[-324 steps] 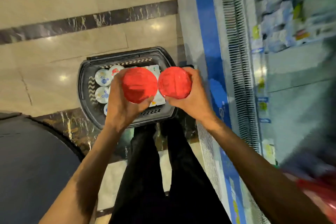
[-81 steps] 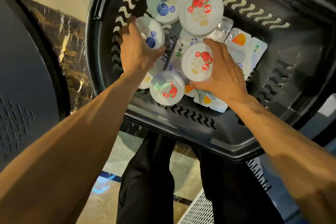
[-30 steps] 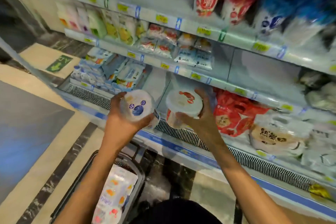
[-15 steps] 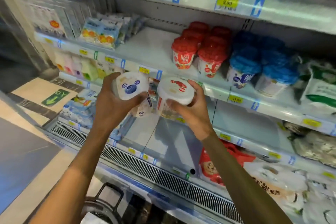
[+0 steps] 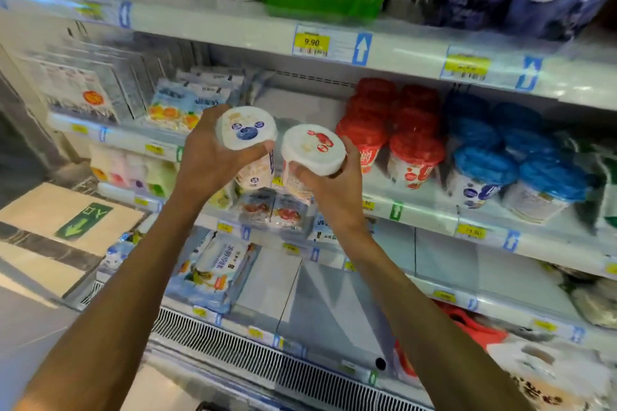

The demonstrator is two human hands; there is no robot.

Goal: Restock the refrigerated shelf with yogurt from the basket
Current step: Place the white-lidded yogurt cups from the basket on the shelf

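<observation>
Two tubs are in the air, so the step in hand looks like placing stock on the white refrigerated middle shelf (image 5: 300, 110). Its bare patch lies far behind the hands, left of the rows of red-lidded yogurt cups (image 5: 415, 157) and of the blue-lidded yogurt cups (image 5: 484, 167) farther right. Next, I judge, each tub must go forward and down, upright, into that gap without knocking the red row. The left hand (image 5: 207, 160) curls its fingers round a white plastic yogurt tub with a blueberry lid (image 5: 247, 128). The right hand (image 5: 334, 190) grips a matching white tub with a strawberry lid (image 5: 314, 150) just beside it, near the shelf edge.
</observation>
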